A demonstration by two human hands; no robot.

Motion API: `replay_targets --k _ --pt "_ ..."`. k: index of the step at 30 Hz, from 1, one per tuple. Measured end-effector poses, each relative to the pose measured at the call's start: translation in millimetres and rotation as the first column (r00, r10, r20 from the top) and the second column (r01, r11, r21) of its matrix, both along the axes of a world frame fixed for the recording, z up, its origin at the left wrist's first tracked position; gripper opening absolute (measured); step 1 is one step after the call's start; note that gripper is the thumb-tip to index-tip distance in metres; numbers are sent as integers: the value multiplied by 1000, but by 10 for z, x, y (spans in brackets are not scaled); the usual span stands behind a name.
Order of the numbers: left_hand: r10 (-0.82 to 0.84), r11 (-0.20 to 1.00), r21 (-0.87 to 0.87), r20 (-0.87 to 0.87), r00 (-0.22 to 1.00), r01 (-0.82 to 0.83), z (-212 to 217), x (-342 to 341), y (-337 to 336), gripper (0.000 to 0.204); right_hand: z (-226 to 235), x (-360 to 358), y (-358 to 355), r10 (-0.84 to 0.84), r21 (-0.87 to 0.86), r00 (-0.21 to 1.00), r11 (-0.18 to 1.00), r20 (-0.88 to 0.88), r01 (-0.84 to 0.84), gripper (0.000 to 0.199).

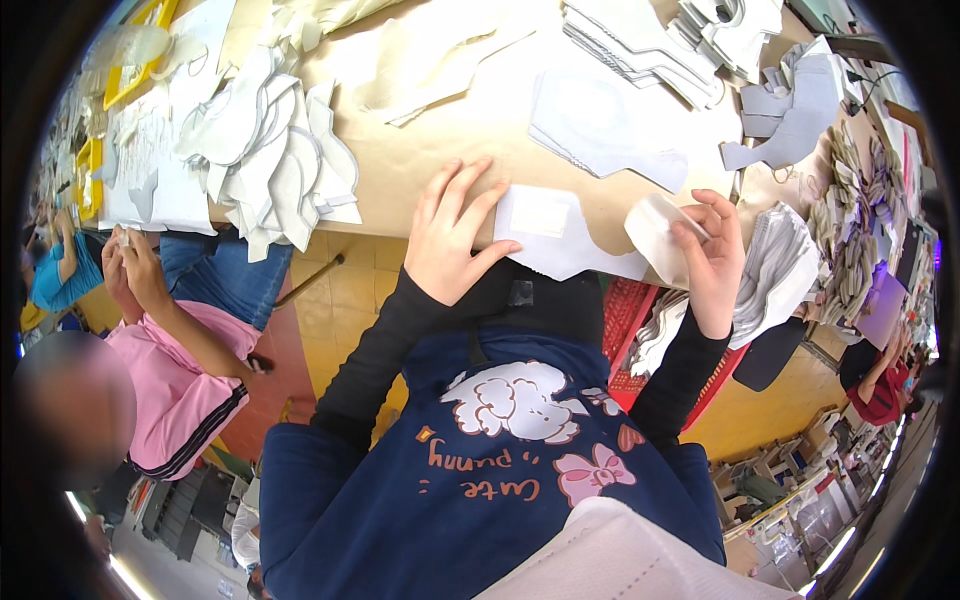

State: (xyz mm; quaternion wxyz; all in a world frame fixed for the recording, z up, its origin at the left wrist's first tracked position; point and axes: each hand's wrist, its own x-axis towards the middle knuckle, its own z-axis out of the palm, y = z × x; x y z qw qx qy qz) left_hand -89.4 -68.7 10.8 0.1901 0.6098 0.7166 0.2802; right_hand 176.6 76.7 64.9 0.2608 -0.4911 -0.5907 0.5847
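My left hand lies with its fingers spread on the brown-papered table, the thumb and fingertips at the left edge of a pale grey cut piece. On that piece sits a small white rectangular patch. My right hand is closed on a whitish, slightly see-through curved sheet, held tilted at the table's near edge, beside the grey piece's right end. Whether the sheet touches the grey piece I cannot tell. A stack of similar grey pieces lies just beyond.
A heap of cream cut pieces is on the left; more white stacks lie at the far right. Below the table edge stands a red crate with pieces. A person in pink works on the left, near yellow trays.
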Motion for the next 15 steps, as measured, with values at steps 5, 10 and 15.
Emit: replay_targets --k 5,10,15 --pt "116 986 50 466 877 -157 240 152 49 50 -25 -235 -199 191 83 980 977 63 -196 52" --pt "281 951 -247 942 182 -188 385 345 1 30 -83 -475 -424 164 138 986 977 -19 -160 44" --pt "259 960 -220 931 256 -173 308 283 -62 22 -29 -442 -394 239 260 970 940 -41 -221 24"
